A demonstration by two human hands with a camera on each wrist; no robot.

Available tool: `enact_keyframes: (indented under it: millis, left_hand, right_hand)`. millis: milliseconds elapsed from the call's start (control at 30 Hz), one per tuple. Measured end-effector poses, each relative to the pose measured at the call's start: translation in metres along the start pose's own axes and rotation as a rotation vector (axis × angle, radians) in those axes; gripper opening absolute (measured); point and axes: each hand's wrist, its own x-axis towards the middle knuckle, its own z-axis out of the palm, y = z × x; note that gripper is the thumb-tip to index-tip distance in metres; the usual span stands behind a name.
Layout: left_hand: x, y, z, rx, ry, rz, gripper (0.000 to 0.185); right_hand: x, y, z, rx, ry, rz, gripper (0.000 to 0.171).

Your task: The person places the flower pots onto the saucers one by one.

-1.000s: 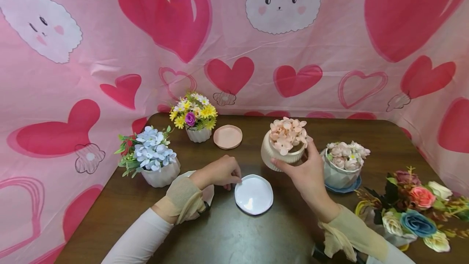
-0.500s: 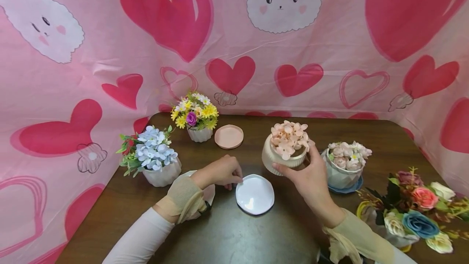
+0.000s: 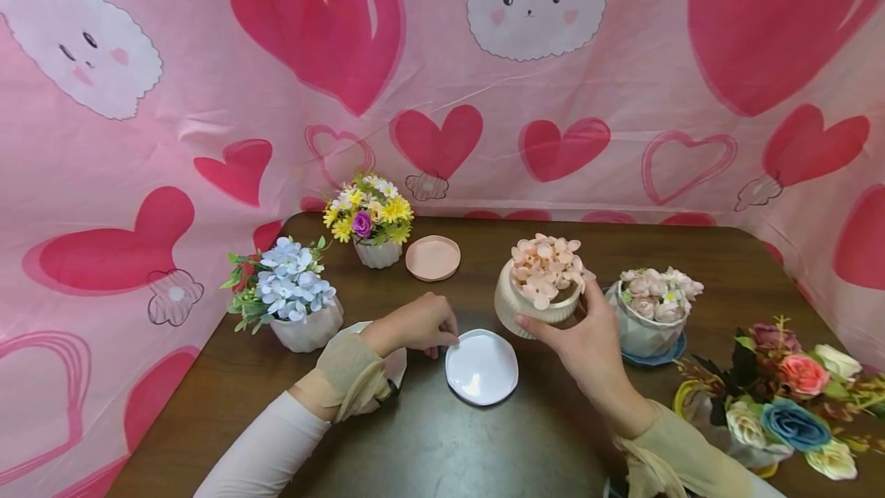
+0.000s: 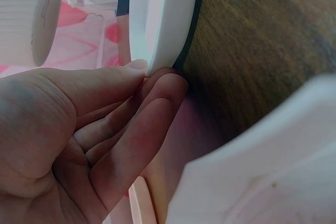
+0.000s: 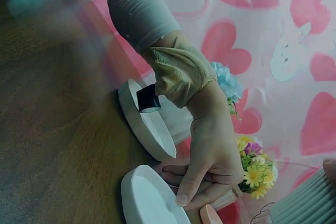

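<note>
Cream pot (image 3: 535, 306): ribbed, rounded, cream-coloured, filled with pale pink artificial blossoms that mound above its rim. Tilted a little toward the person, just beyond and right of the white saucer; whether its base rests on the bench cannot be told.
Right hand (image 3: 588, 336): wrapped round the near right side of the cream pot, thumb along the lower front, fingers behind the rim; holding it.
White saucer (image 3: 482, 366): glossy white, shallow, slightly wavy rim, lying flat on the bench (image 3: 442, 444) between the two hands.
Left hand (image 3: 413, 324): fingers curled, thumb and fingertips pinching the left edge of the white saucer; the left wrist view shows the rim caught between thumb and fingers.
White dish (image 3: 394, 363): second white piece, mostly hidden under the left wrist, just left of the white saucer.
Blue-flower pot (image 3: 293, 302): white ribbed pot, pale blue blossoms with green leaves, at the left edge of the bench.
Yellow-flower pot (image 3: 371, 225): small white pot, yellow and white daisies with one purple bloom, at the far left.
Pink saucer (image 3: 432, 258): just beside the yellow-flower pot, bare.
Rose pot (image 3: 650, 317): white faceted pot of pale roses on a blue saucer, just right of the right hand.
Loose bouquet (image 3: 788, 398): pink, blue and cream roses lying at the near right.
In the way: nothing stands between the cream pot and the white saucer.
</note>
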Motion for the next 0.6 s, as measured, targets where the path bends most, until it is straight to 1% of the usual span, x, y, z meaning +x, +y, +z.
enact_keyframes:
  millis: [67, 300, 500, 600]
  left_hand:
    - [0.0003, -0.0003, 0.0004, 0.001, -0.001, -0.002, 0.009]
    - [0.0012, -0.0007, 0.0003, 0.010, 0.002, -0.007, 0.009]
    - [0.0011, -0.0007, 0.0005, 0.014, 0.000, -0.012, 0.009]
    - [0.0009, -0.0006, 0.0005, 0.014, 0.000, -0.010, 0.009]
  right_hand:
    - [-0.0008, 0.0005, -0.0002, 0.007, -0.001, -0.003, 0.097]
    - [-0.0028, 0.0003, 0.0006, -0.017, 0.003, -0.008, 0.096]
    - [-0.0058, 0.0014, 0.0022, 0.002, -0.005, -0.036, 0.094]
    - [-0.0068, 0.0014, 0.0025, -0.001, -0.009, -0.034, 0.095]
